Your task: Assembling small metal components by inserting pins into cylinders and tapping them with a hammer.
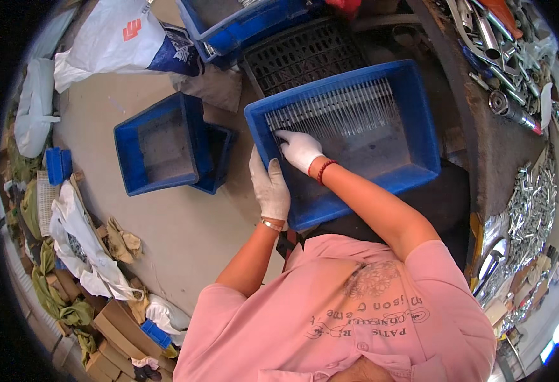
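Observation:
A large blue plastic bin (429, 127) is tilted in front of me. Along its far inner side runs a row of thin, shiny metal rods (337, 111), packed side by side. My left hand (270, 191), in a white glove, grips the bin's left wall, its thumb near the rim and its fingers along the outside. Inside the bin, my gloved right hand (300, 151) reaches to the left end of the row. Its index finger and thumb are bent toward each other there; whatever lies between them is too small to make out.
Left of the bin, a smaller blue bin (193, 143) rests on another blue bin (219, 156) on the floor. A black slatted crate (305, 57) and another blue bin (235, 28) stand beyond. White sacks (111, 41) lie far left. At right, a bench (483, 159) carries loose metal parts.

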{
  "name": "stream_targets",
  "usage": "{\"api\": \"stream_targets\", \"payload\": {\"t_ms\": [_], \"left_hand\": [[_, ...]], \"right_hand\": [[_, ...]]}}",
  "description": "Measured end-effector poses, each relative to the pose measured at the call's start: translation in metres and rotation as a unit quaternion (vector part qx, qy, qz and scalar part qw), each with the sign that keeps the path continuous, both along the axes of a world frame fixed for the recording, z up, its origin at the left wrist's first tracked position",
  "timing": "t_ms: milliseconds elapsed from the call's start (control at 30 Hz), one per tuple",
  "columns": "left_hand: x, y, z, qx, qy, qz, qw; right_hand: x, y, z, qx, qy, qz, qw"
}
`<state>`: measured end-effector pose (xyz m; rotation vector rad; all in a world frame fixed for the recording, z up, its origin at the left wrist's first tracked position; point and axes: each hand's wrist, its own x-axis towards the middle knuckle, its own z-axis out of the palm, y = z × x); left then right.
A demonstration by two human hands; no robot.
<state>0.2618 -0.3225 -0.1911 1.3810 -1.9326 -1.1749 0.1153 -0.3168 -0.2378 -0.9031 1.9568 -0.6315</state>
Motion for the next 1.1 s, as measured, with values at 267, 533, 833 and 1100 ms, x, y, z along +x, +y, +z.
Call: {"api": "stream_targets", "payload": {"t_ms": [267, 533, 833, 1100], "left_hand": [[-0.015, -0.001, -0.007, 0.009, -0.02, -0.016, 1.0], [-0.063, -0.012, 0.059, -0.299, -0.065, -0.103, 0.946], [-0.323, 0.2, 0.228, -0.228, 0.253, -0.715, 0.611], [-0.393, 0.255, 0.227, -0.359, 0.169, -0.804, 0.444]], "right_hand": [[-0.03, 0.079, 0.034, -0.14, -0.009, -0.063, 0.988], [-0.076, 0.25, 0.169, -0.167, -0.279, -0.282, 0.903], [-0.013, 0.423, 0.235, -0.214, -0.248, -0.486, 0.81], [0.049, 0.52, 0.288, -0.266, -0.121, -0.585, 0.757]]}}
